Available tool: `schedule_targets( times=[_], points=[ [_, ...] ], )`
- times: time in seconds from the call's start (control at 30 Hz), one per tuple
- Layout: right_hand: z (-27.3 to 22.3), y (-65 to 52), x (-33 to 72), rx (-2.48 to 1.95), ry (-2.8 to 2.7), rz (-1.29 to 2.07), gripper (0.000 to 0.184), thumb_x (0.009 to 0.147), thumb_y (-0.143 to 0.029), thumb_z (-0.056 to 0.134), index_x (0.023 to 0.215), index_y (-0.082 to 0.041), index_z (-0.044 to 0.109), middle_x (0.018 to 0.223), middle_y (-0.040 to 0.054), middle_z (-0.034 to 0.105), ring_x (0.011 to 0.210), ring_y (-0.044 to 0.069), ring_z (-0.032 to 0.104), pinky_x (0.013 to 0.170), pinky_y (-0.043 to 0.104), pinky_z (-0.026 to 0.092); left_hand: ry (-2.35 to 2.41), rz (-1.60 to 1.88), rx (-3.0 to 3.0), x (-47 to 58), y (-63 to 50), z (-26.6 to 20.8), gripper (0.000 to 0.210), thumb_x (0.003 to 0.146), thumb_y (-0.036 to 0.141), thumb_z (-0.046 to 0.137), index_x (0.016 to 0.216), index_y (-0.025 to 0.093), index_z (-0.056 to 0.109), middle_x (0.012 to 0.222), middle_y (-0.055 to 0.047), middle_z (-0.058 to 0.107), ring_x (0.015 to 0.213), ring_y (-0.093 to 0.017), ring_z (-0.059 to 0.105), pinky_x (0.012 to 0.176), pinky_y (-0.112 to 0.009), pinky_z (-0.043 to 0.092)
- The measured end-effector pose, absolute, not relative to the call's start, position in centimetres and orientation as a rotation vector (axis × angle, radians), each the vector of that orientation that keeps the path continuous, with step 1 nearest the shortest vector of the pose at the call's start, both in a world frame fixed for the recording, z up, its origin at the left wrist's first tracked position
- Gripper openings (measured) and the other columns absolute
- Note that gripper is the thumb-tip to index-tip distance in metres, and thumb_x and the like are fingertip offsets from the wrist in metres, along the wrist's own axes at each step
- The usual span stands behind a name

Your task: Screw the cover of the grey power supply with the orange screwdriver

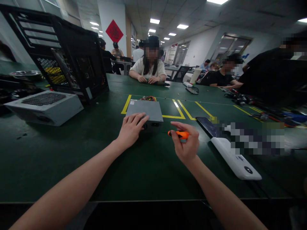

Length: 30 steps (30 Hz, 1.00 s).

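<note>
A grey metal computer power supply (146,108) lies on the green table in front of me, its cable bundle (149,98) at the far side. My left hand (131,130) rests on its near top edge, fingers spread over the lid. To the right, apart from the box, my right hand (188,142) is closed around an orange and black screwdriver handle (180,134). The handle points left toward the power supply; its shaft is hard to make out against the dark tabletop.
A black computer case (79,60) stands at the left behind a second power supply (45,107). Yellow tape (174,117) marks the table. On the right lie a white device (236,158) and a dark flat piece (209,126). Across the table sits a person (148,65); cables (259,99) lie far right.
</note>
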State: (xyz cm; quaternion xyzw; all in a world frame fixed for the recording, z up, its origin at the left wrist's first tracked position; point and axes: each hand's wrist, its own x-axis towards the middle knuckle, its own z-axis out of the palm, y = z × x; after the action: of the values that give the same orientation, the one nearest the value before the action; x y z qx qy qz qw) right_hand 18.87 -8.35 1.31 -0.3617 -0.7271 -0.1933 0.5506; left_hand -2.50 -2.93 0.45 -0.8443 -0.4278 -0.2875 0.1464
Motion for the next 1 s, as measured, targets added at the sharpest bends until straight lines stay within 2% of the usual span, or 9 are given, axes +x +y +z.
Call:
schedule_targets(
  times=[0.1, 0.17, 0.27, 0.37, 0.53, 0.73, 1.0],
  points=[
    [1.8, -8.9, 19.2, -0.972, -1.687, -0.573, 0.028, 0.079, -0.022, 0.062, 0.103, -0.022, 0.05, 0.086, 0.0015, 0.067, 0.077, 0.016, 0.061, 0.068, 0.03, 0.051, -1.242, -0.82, -2.425, -2.5, -2.9, 0.3, 0.048, 0.083, 0.012, 0.049, 0.129, 0.025, 0.042, 0.134, -0.005, 0.044, 0.119, -0.026, 0.039, 0.092, -0.042, 0.032],
    [1.8, -9.3, 19.5, -0.912, -1.716, -0.515, 0.024, 0.08, -0.022, 0.061, 0.1, -0.022, 0.049, 0.084, 0.0007, 0.067, 0.072, 0.014, 0.063, 0.064, 0.027, 0.051, -1.242, -0.812, -2.418, -2.5, -2.8, 0.3, 0.047, 0.084, 0.014, 0.049, 0.129, 0.024, 0.041, 0.135, -0.005, 0.044, 0.12, -0.025, 0.038, 0.093, -0.042, 0.032],
    [1.8, -9.8, 19.9, -0.732, -1.728, -0.362, 0.032, 0.077, -0.016, 0.063, 0.104, -0.022, 0.047, 0.094, 0.0023, 0.067, 0.079, 0.015, 0.066, 0.065, 0.028, 0.054, -1.237, -0.803, -2.416, -2.5, -2.8, 0.2, 0.046, 0.085, 0.016, 0.049, 0.129, 0.024, 0.041, 0.134, -0.005, 0.044, 0.12, -0.025, 0.038, 0.093, -0.041, 0.032],
    [1.7, -10.1, 20.1, -0.647, -1.711, -0.406, 0.04, 0.071, -0.006, 0.066, 0.103, -0.021, 0.048, 0.095, 0.0026, 0.067, 0.081, 0.015, 0.066, 0.066, 0.028, 0.055, -1.236, -0.802, -2.417, -2.6, -2.8, 0.2, 0.045, 0.085, 0.017, 0.05, 0.129, 0.024, 0.041, 0.134, -0.005, 0.044, 0.12, -0.025, 0.037, 0.093, -0.041, 0.032],
    [1.5, -10.3, 20.1, -0.712, -1.779, -0.539, 0.027, 0.07, -0.004, 0.064, 0.086, -0.021, 0.052, 0.087, 0.0009, 0.068, 0.072, 0.012, 0.065, 0.061, 0.025, 0.054, -1.236, -0.817, -2.413, -2.5, -2.8, 0.3, 0.045, 0.085, 0.015, 0.049, 0.128, 0.024, 0.042, 0.135, -0.005, 0.044, 0.119, -0.025, 0.038, 0.093, -0.041, 0.031],
    [1.7, -10.4, 19.8, -0.725, -1.778, -0.577, 0.021, 0.071, -0.004, 0.062, 0.081, -0.019, 0.052, 0.08, 0.0004, 0.067, 0.065, 0.01, 0.063, 0.057, 0.022, 0.053, -1.242, -0.828, -2.418, -2.4, -2.8, 0.1, 0.048, 0.083, 0.013, 0.051, 0.129, 0.024, 0.041, 0.135, -0.005, 0.043, 0.12, -0.025, 0.038, 0.093, -0.041, 0.031],
    [1.6, -10.2, 19.8, -0.758, -1.814, -0.646, 0.019, 0.072, -0.005, 0.062, 0.079, -0.02, 0.051, 0.082, 0.0004, 0.066, 0.068, 0.01, 0.062, 0.06, 0.022, 0.052, -1.238, -0.856, -2.413, -2.3, -2.7, 0.0, 0.048, 0.083, 0.013, 0.05, 0.128, 0.025, 0.042, 0.134, -0.006, 0.045, 0.119, -0.026, 0.039, 0.092, -0.042, 0.032]
  ],
)
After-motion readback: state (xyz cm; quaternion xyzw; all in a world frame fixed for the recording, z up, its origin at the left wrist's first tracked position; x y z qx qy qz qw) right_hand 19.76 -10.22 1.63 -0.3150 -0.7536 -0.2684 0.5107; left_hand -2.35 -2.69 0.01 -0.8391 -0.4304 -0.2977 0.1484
